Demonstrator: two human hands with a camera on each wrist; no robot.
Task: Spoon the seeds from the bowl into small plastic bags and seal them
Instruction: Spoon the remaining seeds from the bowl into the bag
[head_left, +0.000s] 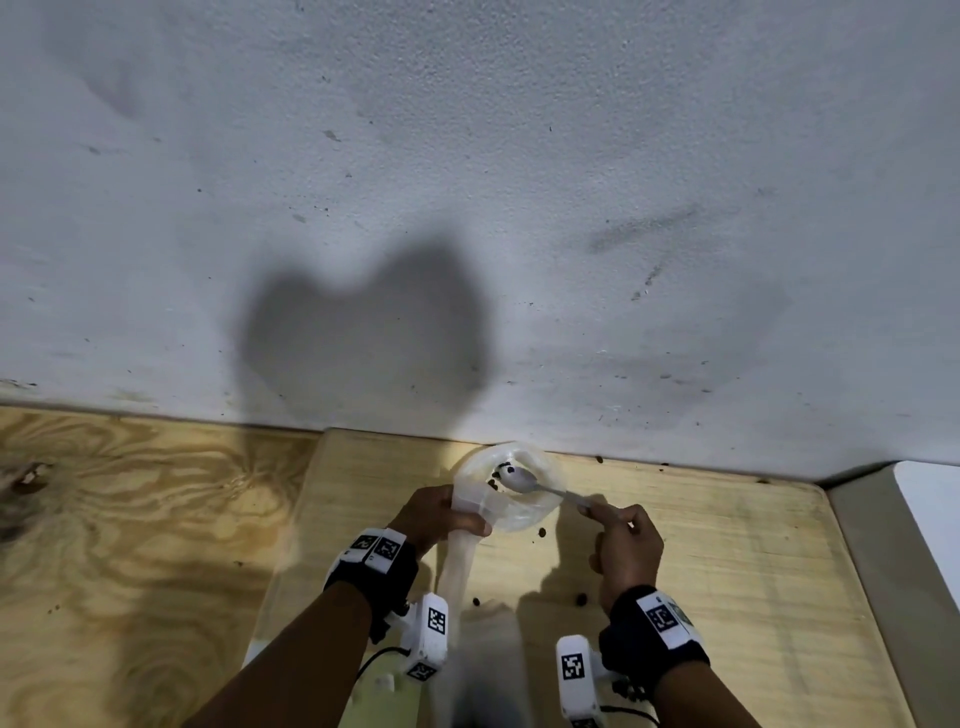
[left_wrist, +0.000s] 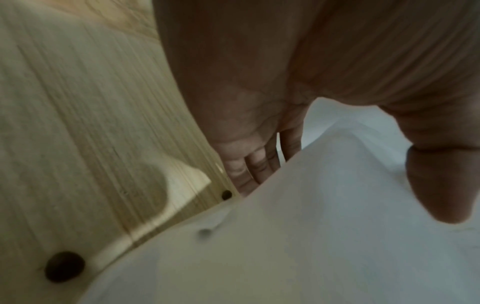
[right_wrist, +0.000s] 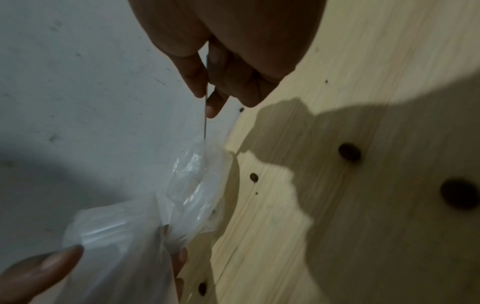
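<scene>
A clear plastic bowl stands on the wooden board against the wall, with a few dark seeds inside. My right hand pinches the handle of a metal spoon, whose head lies in the bowl. In the right wrist view the thin spoon handle runs down from my fingertips. My left hand grips a translucent plastic bag at the bowl's left rim, and the bag hangs down toward me. The bag fills the lower left wrist view under my thumb.
Loose seeds lie scattered on the light wooden board, some near the bowl. A grey rough wall rises just behind the bowl. A darker plywood surface lies to the left.
</scene>
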